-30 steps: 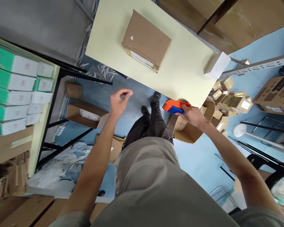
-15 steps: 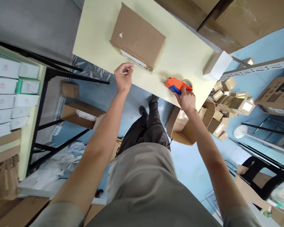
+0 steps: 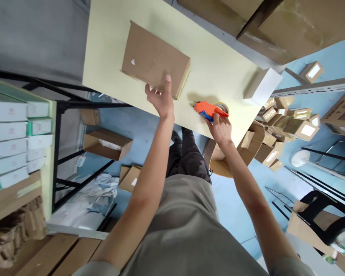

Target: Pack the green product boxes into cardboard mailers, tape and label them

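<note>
A closed cardboard box [image 3: 155, 57] lies on the pale yellow table [image 3: 218, 65]. At its near edge is my left hand [image 3: 162, 99], thumb raised over the top and the other fingers curled by the near side, apart from the thumb. Whether it presses on the cardboard I cannot tell. My right hand [image 3: 222, 130] grips an orange and blue tape dispenser [image 3: 208, 109] near the table's front edge. A tape roll [image 3: 224, 108] shows behind the dispenser, partly hidden by it.
A white box [image 3: 263, 86] stands at the table's right end. Large cartons [image 3: 299, 27] are beyond the far edge. Below on the right sits an open carton [image 3: 222, 166] near many small parcels [image 3: 293, 126]. At left, a black metal frame [image 3: 57, 153] and stacked white boxes [image 3: 8, 132] flank me.
My left hand has gone from a pinch before the cardboard box to a spread thumb and fingers at its near edge. My right hand keeps its hold on the tape dispenser. The view has shifted.
</note>
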Available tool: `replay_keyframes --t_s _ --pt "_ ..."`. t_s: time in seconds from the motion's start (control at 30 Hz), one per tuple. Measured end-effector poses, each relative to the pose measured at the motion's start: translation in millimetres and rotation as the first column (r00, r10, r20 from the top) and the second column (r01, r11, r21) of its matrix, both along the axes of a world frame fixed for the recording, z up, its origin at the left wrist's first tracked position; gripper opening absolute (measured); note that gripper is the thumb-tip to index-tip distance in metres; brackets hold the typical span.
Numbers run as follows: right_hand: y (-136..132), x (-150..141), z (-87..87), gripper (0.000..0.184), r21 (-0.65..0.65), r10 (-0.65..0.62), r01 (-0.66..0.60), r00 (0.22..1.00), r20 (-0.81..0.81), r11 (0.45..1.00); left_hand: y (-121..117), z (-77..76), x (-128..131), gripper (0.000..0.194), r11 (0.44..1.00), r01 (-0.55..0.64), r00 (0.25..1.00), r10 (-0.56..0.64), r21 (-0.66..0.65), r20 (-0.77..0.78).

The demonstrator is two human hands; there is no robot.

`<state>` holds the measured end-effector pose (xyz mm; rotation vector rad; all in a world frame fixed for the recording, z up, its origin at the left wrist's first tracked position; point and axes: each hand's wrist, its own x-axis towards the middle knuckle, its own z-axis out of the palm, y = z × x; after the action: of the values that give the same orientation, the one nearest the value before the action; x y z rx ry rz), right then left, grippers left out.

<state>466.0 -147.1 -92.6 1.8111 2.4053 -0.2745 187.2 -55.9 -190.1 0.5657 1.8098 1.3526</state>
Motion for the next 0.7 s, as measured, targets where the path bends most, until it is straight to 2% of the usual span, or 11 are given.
replay_keyframes --t_s 0.07,0.13,0.3,0.4,0.47,0.57,0.63,0.7 --pt "1.2 -1.1 3.7 0.047 0.004 0.037 -0.037 0.999 -0.036 0.999 5.1 6.2 -0.1 0.102 1.000 0.000 0.998 -0.001 -0.016 -0.066" --pt "2.8 -6.4 7.6 0.044 -0.012 0.073 -0.074 0.996 -0.060 0.997 7.0 17.6 -10.9 0.107 0.998 0.062 0.990 -0.065 -0.022 -0.122" --pt "9.3 -19.8 16.2 0.039 -0.102 0.230 -0.242 0.966 -0.118 0.965 9.7 55.2 -47.7 0.103 0.965 0.243 0.953 -0.257 -0.103 -0.162" --pt "15.7 -4.7 22.9 0.039 -0.133 0.306 -0.325 0.942 -0.140 0.936 13.3 71.9 -51.7 0.100 0.949 0.279 0.938 -0.302 -0.147 -0.171" --pt "23.5 17.0 27.7 0.040 -0.161 0.300 -0.320 0.944 -0.134 0.934 15.3 80.3 -48.0 0.098 0.946 0.273 0.936 -0.303 -0.172 -0.178" --pt "47.5 47.9 32.4 0.043 -0.196 0.214 -0.231 0.971 -0.106 0.953 17.4 92.7 -41.4 0.095 0.927 0.289 0.920 -0.338 -0.239 -0.197" --pt "73.7 53.8 32.1 0.045 -0.205 0.152 -0.171 0.983 -0.104 0.964 18.6 101.9 -38.3 0.091 0.901 0.321 0.896 -0.388 -0.291 -0.215" --pt "106.2 44.8 28.7 0.047 -0.208 0.113 -0.135 0.987 -0.113 0.969 19.9 111.1 -36.2 0.087 0.873 0.350 0.869 -0.438 -0.340 -0.231"
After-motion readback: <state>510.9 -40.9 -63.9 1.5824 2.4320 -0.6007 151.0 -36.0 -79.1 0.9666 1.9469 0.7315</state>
